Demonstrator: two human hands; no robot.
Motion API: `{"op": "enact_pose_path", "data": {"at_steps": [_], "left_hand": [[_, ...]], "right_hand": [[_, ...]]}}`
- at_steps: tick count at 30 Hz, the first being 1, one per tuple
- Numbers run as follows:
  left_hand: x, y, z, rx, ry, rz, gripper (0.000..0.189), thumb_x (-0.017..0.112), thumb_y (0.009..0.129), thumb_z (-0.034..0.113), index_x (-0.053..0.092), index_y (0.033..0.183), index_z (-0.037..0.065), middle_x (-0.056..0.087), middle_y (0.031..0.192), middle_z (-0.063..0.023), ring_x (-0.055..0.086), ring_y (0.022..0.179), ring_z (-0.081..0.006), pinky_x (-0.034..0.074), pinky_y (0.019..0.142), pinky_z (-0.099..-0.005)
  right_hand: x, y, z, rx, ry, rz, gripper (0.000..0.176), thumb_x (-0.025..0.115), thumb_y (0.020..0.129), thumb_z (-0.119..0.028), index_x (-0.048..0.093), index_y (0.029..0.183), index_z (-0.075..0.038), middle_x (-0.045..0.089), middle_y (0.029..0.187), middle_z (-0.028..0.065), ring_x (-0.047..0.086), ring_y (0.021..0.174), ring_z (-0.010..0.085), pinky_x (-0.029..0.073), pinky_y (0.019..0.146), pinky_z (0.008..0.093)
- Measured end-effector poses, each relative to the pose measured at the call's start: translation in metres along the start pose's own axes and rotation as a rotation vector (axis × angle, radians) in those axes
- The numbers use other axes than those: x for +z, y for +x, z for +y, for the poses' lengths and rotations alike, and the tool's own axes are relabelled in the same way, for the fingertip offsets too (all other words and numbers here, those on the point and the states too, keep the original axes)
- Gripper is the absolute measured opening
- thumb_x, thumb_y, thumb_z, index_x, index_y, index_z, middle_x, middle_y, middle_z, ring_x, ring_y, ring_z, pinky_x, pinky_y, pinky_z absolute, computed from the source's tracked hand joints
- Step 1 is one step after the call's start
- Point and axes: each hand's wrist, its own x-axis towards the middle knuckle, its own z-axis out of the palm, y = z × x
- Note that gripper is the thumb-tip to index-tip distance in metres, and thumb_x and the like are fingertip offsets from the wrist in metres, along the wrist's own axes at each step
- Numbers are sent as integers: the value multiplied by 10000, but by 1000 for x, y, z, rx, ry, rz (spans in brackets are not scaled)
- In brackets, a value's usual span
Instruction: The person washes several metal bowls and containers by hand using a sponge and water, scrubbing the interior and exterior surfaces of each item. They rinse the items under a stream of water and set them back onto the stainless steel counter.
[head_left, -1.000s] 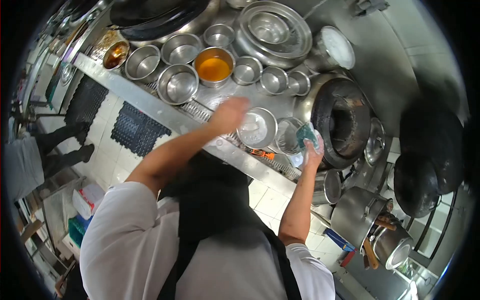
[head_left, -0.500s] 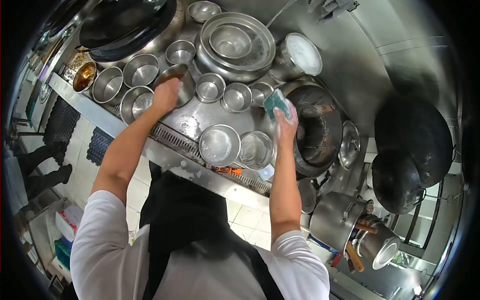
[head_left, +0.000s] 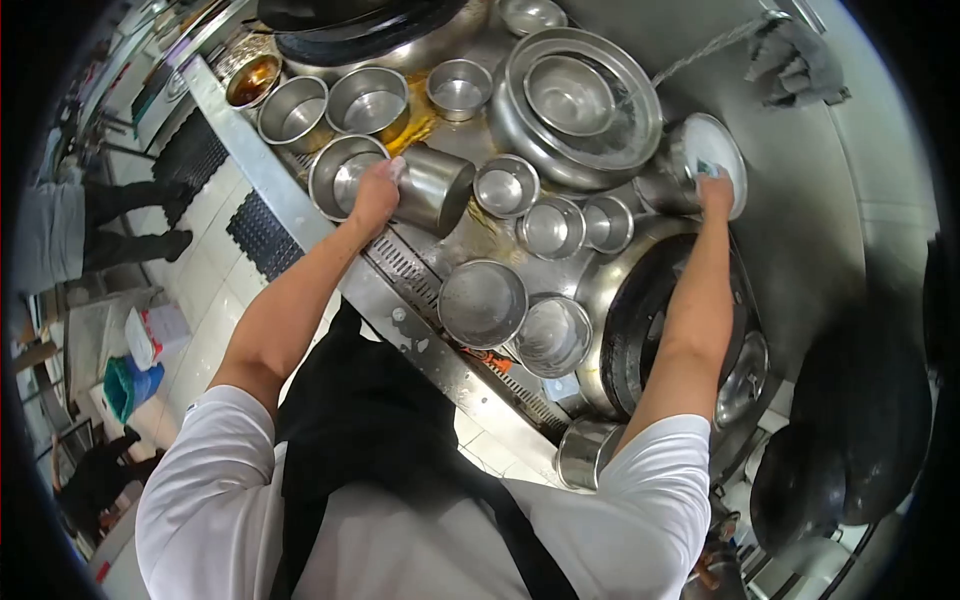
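Observation:
My left hand [head_left: 377,196] is closed on the rim of a tall steel pot [head_left: 437,190], which is tipped over with its base toward the right. Yellow-brown liquid [head_left: 418,128] is spread over the steel counter beyond it. In my right hand [head_left: 714,192] is a green sponge [head_left: 708,169], held at the mouth of a steel pot of white suds [head_left: 728,150]; the fingers partly hide the sponge. Close to my left hand stands a round steel container [head_left: 335,165]. Two wet steel containers, one whitish inside [head_left: 483,300] and one soapy [head_left: 553,335], sit nearer my body.
Water [head_left: 715,48] streams into a large steel basin [head_left: 640,125] holding a smaller bowl [head_left: 570,95]. Several small steel containers stand about the counter. A wok burner [head_left: 610,310] lies under my right forearm. A slotted drain [head_left: 405,260] runs along the front edge [head_left: 350,275].
My left hand has tipped the tall pot, and brownish liquid is now on the counter. My right hand has carried the sponge to the suds pot. The view has turned and shifted.

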Motion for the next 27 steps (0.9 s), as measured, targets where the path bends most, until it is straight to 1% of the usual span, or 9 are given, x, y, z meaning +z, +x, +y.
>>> {"op": "enact_pose_path", "data": {"at_steps": [2, 3, 7, 10, 13, 16, 21, 23, 27], "left_hand": [[-4, -7, -30, 247, 156, 20, 358, 472, 1007, 280, 635, 1015, -39, 645, 825, -192, 573, 769, -244, 456, 753, -374], [-13, -17, -15, 271, 361, -49, 220, 439, 915, 64, 612, 1037, 3, 630, 973, -244, 595, 940, -433, 482, 797, -479], [-25, -27, -30, 241, 348, -134, 229, 447, 914, 55, 618, 1057, 3, 626, 970, -255, 592, 930, -441, 478, 830, -480], [-31, -22, -36, 155, 224, -137, 223, 447, 962, 79, 591, 1102, -18, 629, 963, -226, 593, 887, -416, 472, 800, -377], [-32, -11, -41, 719, 458, -13, 170, 450, 940, 27, 569, 1052, -19, 592, 896, -220, 552, 816, -430, 461, 753, -388], [-34, -6, -21, 385, 281, -178, 98, 465, 928, 12, 542, 979, -22, 548, 840, -229, 523, 781, -443, 441, 714, -412], [-25, -14, 4, 157, 117, -371, 204, 434, 992, 146, 548, 928, -10, 547, 836, -250, 536, 779, -439, 433, 692, -440], [-23, -23, 14, 132, 124, -372, 256, 423, 1006, 194, 556, 926, -9, 571, 854, -259, 553, 784, -436, 441, 699, -450], [-6, -16, -21, 583, 140, -165, 326, 420, 999, 271, 602, 909, 16, 620, 837, -255, 596, 827, -465, 474, 710, -513]], "right_hand": [[18, 25, 18, -50, -78, -90, 614, 662, 749, -377, 598, 1273, -62, 634, 1176, 258, 594, 1113, 403, 462, 943, 437], [31, 41, 32, -101, -103, -168, 605, 652, 763, -380, 598, 1266, -48, 626, 1183, 265, 590, 1116, 409, 458, 947, 439], [49, 71, 44, -270, -515, -442, 567, 647, 809, -342, 592, 1237, 26, 625, 1193, 266, 602, 1102, 401, 457, 956, 427], [40, 53, 29, 127, 273, -240, 558, 691, 813, -272, 571, 1233, 75, 633, 1197, 228, 619, 1085, 350, 461, 964, 390], [-15, -20, -52, 268, 921, 140, 583, 735, 803, -212, 538, 1257, 96, 617, 1217, 182, 607, 1089, 285, 454, 980, 366], [-36, -90, -98, 279, 1166, 43, 628, 746, 804, -202, 502, 1307, 83, 585, 1270, 175, 587, 1124, 256, 439, 1014, 387], [22, -268, -214, -445, 820, -51, 475, 682, 866, -166, 572, 1303, -18, 632, 1219, 105, 602, 1090, 208, 459, 977, 351], [24, -346, -281, -146, 663, -197, 517, 625, 810, -101, 566, 1322, -54, 618, 1244, 170, 613, 1099, 289, 463, 973, 367], [45, -413, -344, -532, 337, -92, 525, 649, 810, -234, 584, 1315, -106, 528, 1362, 225, 431, 1306, 416, 257, 1133, 506]]}}
